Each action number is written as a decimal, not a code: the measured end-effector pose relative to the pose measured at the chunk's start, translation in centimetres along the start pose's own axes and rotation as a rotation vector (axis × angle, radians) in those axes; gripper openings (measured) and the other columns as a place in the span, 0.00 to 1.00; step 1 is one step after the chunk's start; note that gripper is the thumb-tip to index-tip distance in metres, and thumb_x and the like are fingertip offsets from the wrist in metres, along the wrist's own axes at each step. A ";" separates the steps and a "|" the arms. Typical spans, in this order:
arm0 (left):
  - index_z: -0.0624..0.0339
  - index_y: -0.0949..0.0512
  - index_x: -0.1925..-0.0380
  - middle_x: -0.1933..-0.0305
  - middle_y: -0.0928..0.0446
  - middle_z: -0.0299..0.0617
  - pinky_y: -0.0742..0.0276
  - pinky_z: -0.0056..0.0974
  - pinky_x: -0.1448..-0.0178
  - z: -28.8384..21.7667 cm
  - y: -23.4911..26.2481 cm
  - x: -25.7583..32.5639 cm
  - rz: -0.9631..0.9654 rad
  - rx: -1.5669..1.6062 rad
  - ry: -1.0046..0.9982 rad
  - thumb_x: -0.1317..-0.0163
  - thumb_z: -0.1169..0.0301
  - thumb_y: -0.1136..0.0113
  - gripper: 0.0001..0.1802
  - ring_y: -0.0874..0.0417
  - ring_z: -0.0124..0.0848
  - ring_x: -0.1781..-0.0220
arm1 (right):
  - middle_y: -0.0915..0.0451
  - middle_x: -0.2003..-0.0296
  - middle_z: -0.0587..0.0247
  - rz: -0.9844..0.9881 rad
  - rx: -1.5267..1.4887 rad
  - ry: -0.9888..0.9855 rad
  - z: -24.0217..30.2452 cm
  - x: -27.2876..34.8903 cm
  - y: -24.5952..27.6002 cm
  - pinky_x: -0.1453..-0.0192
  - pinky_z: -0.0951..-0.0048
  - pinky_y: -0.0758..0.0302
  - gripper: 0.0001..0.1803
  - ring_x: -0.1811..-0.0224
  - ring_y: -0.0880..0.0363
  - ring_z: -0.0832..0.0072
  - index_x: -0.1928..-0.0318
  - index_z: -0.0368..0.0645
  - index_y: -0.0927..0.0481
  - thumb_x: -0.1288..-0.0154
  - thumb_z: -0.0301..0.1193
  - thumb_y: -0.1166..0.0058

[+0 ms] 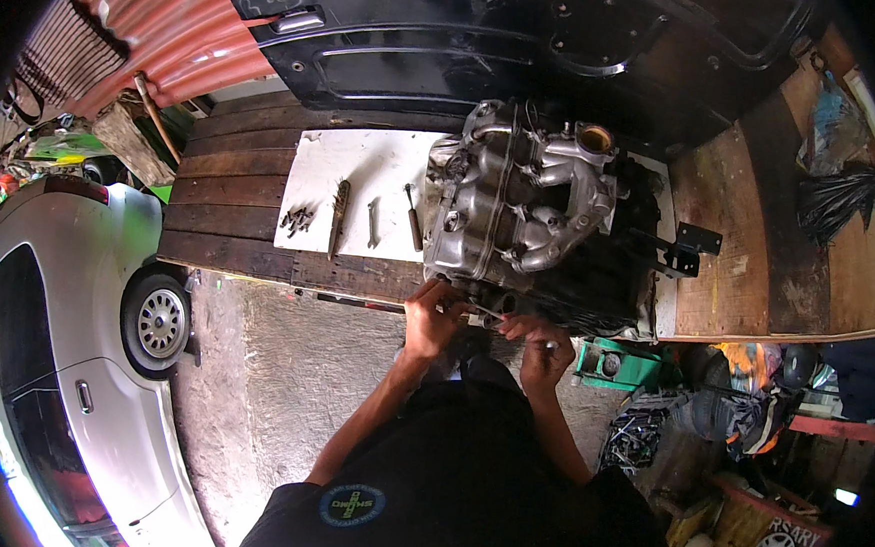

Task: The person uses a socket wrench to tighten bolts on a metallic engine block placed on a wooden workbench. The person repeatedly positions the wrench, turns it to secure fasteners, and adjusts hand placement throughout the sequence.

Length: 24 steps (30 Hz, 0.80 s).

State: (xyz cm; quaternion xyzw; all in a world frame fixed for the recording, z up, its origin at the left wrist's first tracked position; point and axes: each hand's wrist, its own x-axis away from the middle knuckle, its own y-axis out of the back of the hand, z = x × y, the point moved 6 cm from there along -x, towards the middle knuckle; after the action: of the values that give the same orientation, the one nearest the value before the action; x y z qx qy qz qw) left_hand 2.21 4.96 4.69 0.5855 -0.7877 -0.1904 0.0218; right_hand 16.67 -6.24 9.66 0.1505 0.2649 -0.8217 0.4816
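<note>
A silver-grey engine (522,203) sits on a white sheet (348,173) over dark brown planks (231,211).

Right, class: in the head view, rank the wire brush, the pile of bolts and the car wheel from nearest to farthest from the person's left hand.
From the left hand:
1. Wire brush, on the white board, up-left.
2. Pile of bolts, just left of the brush.
3. Car wheel, far left, on the ground.

Engine (526,214) on bench (749,263) — tools (339,217) left; hands below
</note>
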 end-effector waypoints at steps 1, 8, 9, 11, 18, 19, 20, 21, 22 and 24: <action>0.64 0.21 0.72 0.72 0.22 0.44 0.24 0.36 0.68 0.2 0.1 0.0 -0.001 0.004 0.011 0.57 0.81 0.32 0.10 0.19 0.35 0.70 | 0.21 0.73 0.51 -0.055 -0.046 0.008 -0.1 -0.1 0.1 0.54 0.54 0.22 0.14 0.71 0.20 0.65 0.68 0.38 0.29 0.30 0.36 0.53; 0.68 0.26 0.55 0.62 0.22 0.43 0.21 0.33 0.62 4.3 2.5 1.6 -0.016 0.243 0.101 0.41 0.81 0.41 0.14 0.21 0.25 0.61 | 0.21 0.69 0.56 0.127 0.242 0.011 -1.6 -1.5 -5.4 0.64 0.71 0.24 0.06 0.72 0.21 0.68 0.63 0.38 0.23 0.33 0.25 0.52; 0.67 0.26 0.54 0.64 0.22 0.40 0.22 0.32 0.61 5.4 3.8 2.0 -0.090 0.288 0.153 0.39 0.79 0.43 0.12 0.22 0.25 0.63 | 0.20 0.67 0.57 0.212 0.391 0.013 -1.7 -2.0 -7.5 0.64 0.70 0.24 0.06 0.70 0.20 0.66 0.60 0.39 0.22 0.36 0.21 0.51; 0.66 0.26 0.54 0.66 0.23 0.38 0.24 0.31 0.60 8.1 6.6 3.2 -0.254 0.426 0.238 0.36 0.76 0.46 0.11 0.23 0.25 0.65 | 0.20 0.66 0.57 0.386 0.463 0.009 -2.3 -2.8 -12.0 0.64 0.66 0.23 0.21 0.65 0.19 0.62 0.52 0.44 0.22 0.46 0.13 0.50; 0.60 0.24 0.57 0.70 0.22 0.39 0.27 0.32 0.63 13.9 14.9 7.1 -0.550 0.456 0.477 0.33 0.69 0.53 0.11 0.23 0.26 0.69 | 0.19 0.70 0.57 0.971 1.197 -0.091 -14.8 2.3 -16.4 0.68 0.65 0.21 0.14 0.69 0.19 0.63 0.56 0.39 0.21 0.45 0.24 0.46; 0.60 0.24 0.56 0.70 0.22 0.39 0.27 0.33 0.63 14.1 15.2 7.2 -0.543 0.464 0.489 0.33 0.69 0.53 0.11 0.23 0.26 0.69 | 0.19 0.71 0.55 0.910 1.178 -0.008 -15.3 2.7 -16.1 0.68 0.63 0.21 0.13 0.70 0.19 0.62 0.57 0.39 0.21 0.44 0.25 0.47; 0.60 0.25 0.56 0.70 0.22 0.39 0.26 0.33 0.63 14.2 15.3 7.2 -0.533 0.472 0.499 0.32 0.69 0.53 0.11 0.23 0.26 0.70 | 0.20 0.73 0.53 0.846 1.158 0.073 -15.7 3.2 -15.6 0.69 0.61 0.21 0.12 0.71 0.18 0.60 0.58 0.39 0.21 0.43 0.26 0.49; 0.60 0.25 0.56 0.71 0.22 0.39 0.26 0.33 0.64 14.2 15.2 7.2 -0.523 0.463 0.504 0.32 0.69 0.53 0.11 0.23 0.27 0.70 | 0.20 0.73 0.53 0.899 1.168 0.011 -15.7 3.2 -15.9 0.69 0.60 0.22 0.12 0.71 0.18 0.59 0.58 0.39 0.21 0.43 0.25 0.49; 0.60 0.25 0.56 0.71 0.22 0.39 0.26 0.33 0.64 14.3 14.9 7.1 -0.510 0.455 0.509 0.32 0.69 0.53 0.11 0.23 0.27 0.70 | 0.20 0.74 0.52 0.950 1.179 -0.052 -15.7 3.0 -16.0 0.69 0.59 0.22 0.11 0.71 0.18 0.58 0.59 0.39 0.21 0.44 0.25 0.49; 0.60 0.25 0.56 0.71 0.22 0.39 0.26 0.34 0.63 14.6 14.3 7.1 -0.482 0.466 0.516 0.32 0.68 0.53 0.11 0.23 0.27 0.70 | 0.20 0.75 0.51 1.025 1.171 -0.116 -14.9 2.9 -16.5 0.69 0.58 0.23 0.11 0.71 0.18 0.57 0.60 0.40 0.21 0.45 0.24 0.49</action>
State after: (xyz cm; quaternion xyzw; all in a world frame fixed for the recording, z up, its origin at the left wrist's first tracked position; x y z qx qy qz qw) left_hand -16.86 5.87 -5.55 0.7709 -0.6188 0.1457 0.0402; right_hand 0.71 6.88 0.81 0.4405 -0.3404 -0.5093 0.6563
